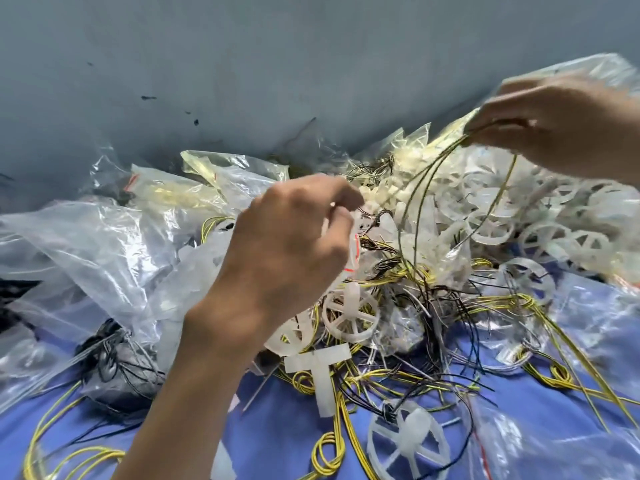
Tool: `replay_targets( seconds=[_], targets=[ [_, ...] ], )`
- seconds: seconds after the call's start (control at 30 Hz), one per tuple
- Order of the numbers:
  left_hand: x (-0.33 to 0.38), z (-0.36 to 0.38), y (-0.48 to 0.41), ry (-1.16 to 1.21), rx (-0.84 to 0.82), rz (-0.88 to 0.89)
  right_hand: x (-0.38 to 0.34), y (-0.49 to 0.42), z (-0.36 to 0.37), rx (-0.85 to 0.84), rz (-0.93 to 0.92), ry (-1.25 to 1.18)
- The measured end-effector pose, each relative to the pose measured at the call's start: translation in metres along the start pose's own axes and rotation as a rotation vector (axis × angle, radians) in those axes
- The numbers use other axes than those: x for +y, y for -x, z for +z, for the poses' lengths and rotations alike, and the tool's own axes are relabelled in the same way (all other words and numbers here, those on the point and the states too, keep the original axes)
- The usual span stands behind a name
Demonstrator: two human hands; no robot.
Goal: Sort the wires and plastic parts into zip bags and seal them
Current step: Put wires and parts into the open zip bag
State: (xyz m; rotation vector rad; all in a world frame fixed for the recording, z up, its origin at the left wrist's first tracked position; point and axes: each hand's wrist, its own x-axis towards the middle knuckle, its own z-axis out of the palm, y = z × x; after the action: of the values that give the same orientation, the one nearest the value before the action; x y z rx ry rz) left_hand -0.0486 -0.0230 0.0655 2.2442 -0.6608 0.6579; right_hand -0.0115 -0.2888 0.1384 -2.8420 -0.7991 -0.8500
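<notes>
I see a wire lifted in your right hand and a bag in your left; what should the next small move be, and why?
Probably carry the right hand toward the left hand and feed the yellow-green wire into the zip bag. The wire hangs in a loose loop above the pile, pinched in that hand, while the left hand grips the bag's red-striped top.

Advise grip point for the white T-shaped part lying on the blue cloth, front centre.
Pinch the T-shaped part by its stem, coming straight down from above and closing across the stem's narrow width. It lies flat on the blue cloth with the stem uncovered and pointing towards the camera. The crossbar end is crowded by a spoked wheel and tangled wires.
</notes>
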Motion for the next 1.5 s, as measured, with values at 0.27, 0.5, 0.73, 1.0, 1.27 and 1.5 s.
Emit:
replay_targets(
  seconds=[0.27,0.5,0.73,1.0,1.27,1.5],
  targets=[
    [0.011,0.004,0.004,0.098,-0.062,-0.134,-0.082,-0.019,0.025,-0.24,-0.151,-0.201],
    [-0.003,0.014,-0.001,0.23,0.017,-0.174,-0.075,-0.003,0.046,-0.074,-0.038,-0.694],
    [-0.012,0.004,-0.002,0.286,-0.047,-0.168,-0.056,-0.001,0.055,0.102,-0.073,-0.535],
    [0.002,0.008,-0.003,0.608,-0.11,-0.168,-0.06,0.005,0.043,0.246,-0.046,-0.745],
    [0.002,0.023,0.0,0.595,-0.066,-0.237,-0.073,0.0,0.051,-0.017,-0.006,-0.634],
    [-0.004,0.025,-0.004,0.793,0.065,-0.337,-0.064,-0.001,0.061,-0.238,0.102,-0.429]
  ],
)
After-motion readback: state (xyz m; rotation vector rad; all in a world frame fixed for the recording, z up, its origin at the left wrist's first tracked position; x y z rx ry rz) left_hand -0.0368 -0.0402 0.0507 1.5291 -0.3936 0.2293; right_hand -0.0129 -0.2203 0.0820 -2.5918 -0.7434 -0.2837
